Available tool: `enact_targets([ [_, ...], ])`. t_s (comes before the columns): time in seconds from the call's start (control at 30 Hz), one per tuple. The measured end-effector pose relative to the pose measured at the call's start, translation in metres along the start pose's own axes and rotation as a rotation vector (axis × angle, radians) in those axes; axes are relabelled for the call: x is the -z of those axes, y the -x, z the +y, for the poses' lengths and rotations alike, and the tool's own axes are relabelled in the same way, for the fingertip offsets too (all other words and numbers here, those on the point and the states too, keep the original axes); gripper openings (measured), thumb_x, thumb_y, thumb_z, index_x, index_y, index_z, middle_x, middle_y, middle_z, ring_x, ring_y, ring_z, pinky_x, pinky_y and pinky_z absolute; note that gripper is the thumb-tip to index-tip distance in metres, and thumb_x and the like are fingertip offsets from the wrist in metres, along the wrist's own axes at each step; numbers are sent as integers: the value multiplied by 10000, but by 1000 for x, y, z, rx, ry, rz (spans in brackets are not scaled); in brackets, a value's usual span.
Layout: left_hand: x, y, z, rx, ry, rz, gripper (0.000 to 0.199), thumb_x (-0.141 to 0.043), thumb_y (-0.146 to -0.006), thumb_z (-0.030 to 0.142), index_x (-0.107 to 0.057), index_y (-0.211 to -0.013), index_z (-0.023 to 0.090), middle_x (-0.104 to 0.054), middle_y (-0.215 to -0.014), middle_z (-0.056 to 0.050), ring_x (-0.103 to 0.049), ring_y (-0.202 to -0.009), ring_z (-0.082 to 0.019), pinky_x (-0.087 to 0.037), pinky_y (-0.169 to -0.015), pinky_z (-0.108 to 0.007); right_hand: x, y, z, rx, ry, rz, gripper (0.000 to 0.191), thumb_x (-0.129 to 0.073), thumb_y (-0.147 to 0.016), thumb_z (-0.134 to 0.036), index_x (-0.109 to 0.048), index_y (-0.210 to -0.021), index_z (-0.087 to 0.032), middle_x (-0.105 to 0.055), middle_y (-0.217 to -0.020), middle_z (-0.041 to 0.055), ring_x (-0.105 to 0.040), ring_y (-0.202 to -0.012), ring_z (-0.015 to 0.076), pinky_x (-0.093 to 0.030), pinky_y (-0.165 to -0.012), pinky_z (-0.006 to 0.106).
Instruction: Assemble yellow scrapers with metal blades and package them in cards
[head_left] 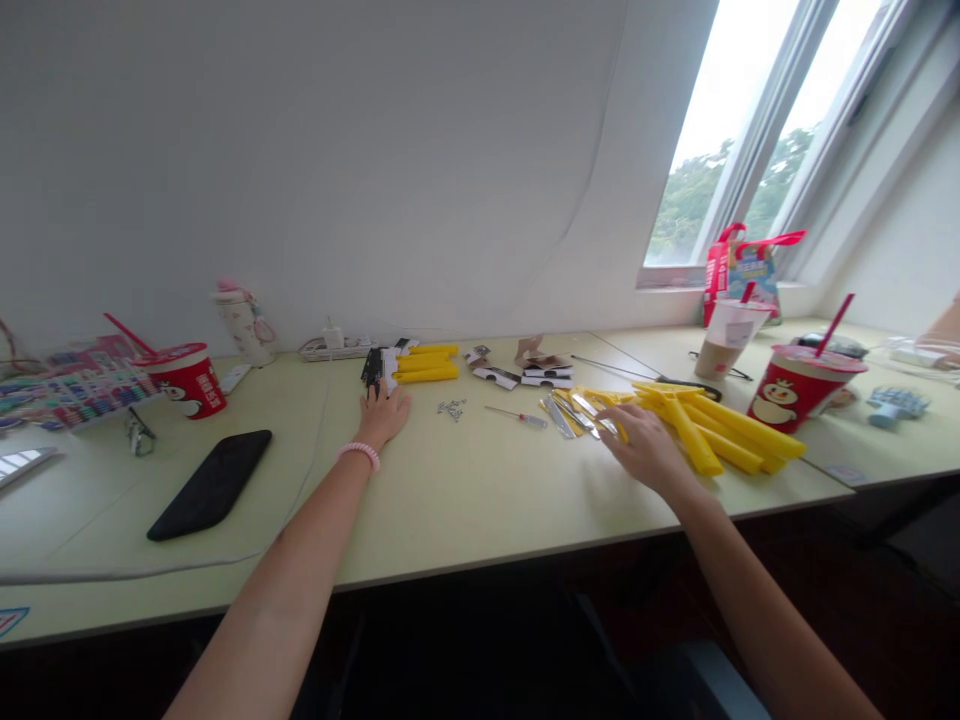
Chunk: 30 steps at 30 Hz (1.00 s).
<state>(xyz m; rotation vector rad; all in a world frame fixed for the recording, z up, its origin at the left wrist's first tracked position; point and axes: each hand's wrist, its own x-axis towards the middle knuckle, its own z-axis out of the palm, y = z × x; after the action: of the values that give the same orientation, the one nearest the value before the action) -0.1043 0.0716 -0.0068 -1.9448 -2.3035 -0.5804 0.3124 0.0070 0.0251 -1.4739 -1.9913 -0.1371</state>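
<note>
My left hand (384, 414), with a pink coiled band at the wrist, lies with outstretched fingers on black-and-white flat pieces (373, 366). Just beyond them are several yellow plastic tubes (427, 371). My right hand (646, 446) reaches over flat metal strips (559, 416) and yellow pieces, its fingers extended; contact at the fingertips is unclear. Beside it lies a pile of yellow plastic handles (696, 436), at least one with a T-shaped end. Between the hands are small screws (451, 408) and a screwdriver (531, 420) with a clear handle.
Opened cardboard boxes (546, 374) lie near the wall. A thin black rod (611, 365) is behind the strips. Red cups with straws stand at left (196, 385) and right (787, 392), with a paler cup (726, 340) behind. A black phone (211, 486) lies at left near a power strip (337, 346).
</note>
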Motion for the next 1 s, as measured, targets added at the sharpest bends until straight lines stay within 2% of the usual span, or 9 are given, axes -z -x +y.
enact_targets([
  [0.1,1,10,7,-24,54,116,586,-232,-864,447,-356,-1339,127,-218,-1445,-172,-157,-1327,-338,-111,-1040,-508,-1,-2,27,-250,188,-46,344,-504,-745,-336,-585,-1026,-155,-609,-920,144,-555,-911,292,-425,-774,411],
  [0.23,4,22,26,-102,217,230,558,-322,-856,387,-355,-1321,81,-288,-1412,-189,-187,-1325,-298,-108,-1064,-471,-6,-6,42,-344,173,-94,456,-506,-728,-358,-539,-1126,-137,-632,-887,140,-591,-838,268,-444,-701,354],
  [0.37,14,42,66,-254,533,397,457,-381,-846,308,-425,-1256,110,-398,-1341,-174,-292,-1284,-243,-172,-1066,-410,0,-11,32,-427,69,-5,520,-529,-697,-387,-528,-1162,-152,-637,-811,106,-597,-776,255,-442,-687,350],
  [0.47,18,65,108,-254,888,463,378,-429,-834,301,-503,-1179,164,-491,-1251,-144,-391,-1216,-229,-230,-1042,-383,7,-14,4,-468,-214,64,483,-514,-705,-397,-559,-1122,-157,-637,-766,82,-595,-712,227,-447,-635,325],
  [0.53,16,78,136,-243,1138,410,341,-489,-811,317,-548,-1122,192,-560,-1159,-124,-467,-1144,-215,-284,-1010,-350,7,-15,-24,-398,-607,-4,491,-488,-725,-430,-539,-1142,-174,-644,-761,62,-588,-659,201,-445,-573,300],
  [0.63,10,85,165,-95,1441,232,439,-497,-799,419,-502,-1175,191,-625,-1020,-117,-575,-973,-199,-400,-882,-327,0,-13,-68,-254,-1139,-253,506,-418,-762,-378,-482,-1203,-137,-649,-868,102,-585,-645,179,-451,-572,298],
  [0.73,10,82,173,23,1716,-118,608,-366,-790,593,-485,-1167,132,-663,-851,-126,-630,-787,-208,-464,-727,-333,-12,-8,-102,-207,-1350,-469,481,-399,-767,-339,-474,-1206,-158,-645,-893,101,-578,-635,160,-447,-577,284],
  [0.8,15,80,167,31,1856,-239,661,-307,-775,648,-488,-1153,137,-673,-828,-124,-639,-761,-213,-469,-692,-329,-18,-5,-115,-213,-1421,-577,460,-403,-774,-339,-469,-1203,-187,-649,-889,84,-577,-629,154,-446,-582,280],
  [1.0,24,74,141,295,2105,-40,729,-130,-764,694,-515,-1076,158,-666,-864,-137,-646,-783,-198,-475,-704,-321,-33,-8,-125,-291,-1595,-568,393,-427,-787,-320,-452,-1149,-169,-652,-872,86,-583,-649,149,-450,-588,274],
])
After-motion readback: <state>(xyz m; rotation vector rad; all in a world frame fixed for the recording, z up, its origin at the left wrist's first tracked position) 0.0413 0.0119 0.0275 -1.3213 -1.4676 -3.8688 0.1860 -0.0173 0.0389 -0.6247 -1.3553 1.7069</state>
